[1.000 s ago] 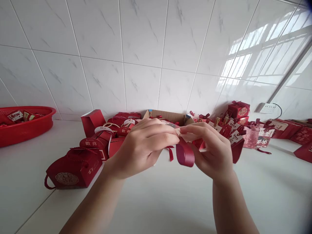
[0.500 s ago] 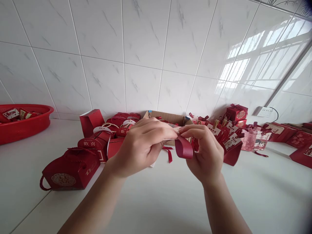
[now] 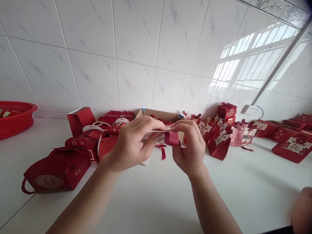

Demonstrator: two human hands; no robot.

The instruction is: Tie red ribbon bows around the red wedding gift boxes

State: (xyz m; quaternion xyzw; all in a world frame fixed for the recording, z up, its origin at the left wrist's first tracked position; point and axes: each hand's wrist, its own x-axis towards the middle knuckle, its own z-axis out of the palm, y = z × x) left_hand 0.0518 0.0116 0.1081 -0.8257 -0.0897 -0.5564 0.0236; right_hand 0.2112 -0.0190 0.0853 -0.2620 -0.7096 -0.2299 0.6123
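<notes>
Both hands are raised over the table in the middle of the head view. Closed between thumb and fingers, my left hand [image 3: 136, 141] grips a thin printed paper piece [image 3: 159, 139], seen nearly edge-on, perhaps the top of a gift bag. A dark red ribbon [image 3: 172, 138] curls in a loop at its right end. My right hand [image 3: 188, 143] pinches at that ribbon, fingertips bent over the paper's edge. The fingers partly cover where ribbon and paper meet. Below the paper, a narrow red ribbon tail [image 3: 163, 152] hangs down.
On the left stand red gift boxes [image 3: 58, 172] with cord handles and a red plastic basin [image 3: 17, 120]. A cardboard box [image 3: 165, 115] sits behind my hands. Red gift bags [image 3: 220, 143] fill the right. Another person's hand [image 3: 302, 209] is at the lower right edge.
The view has turned to the right, so things appear further left. The ribbon loop looks smaller, and the paper's edge shows more. Another person's hand has come in at the lower right.
</notes>
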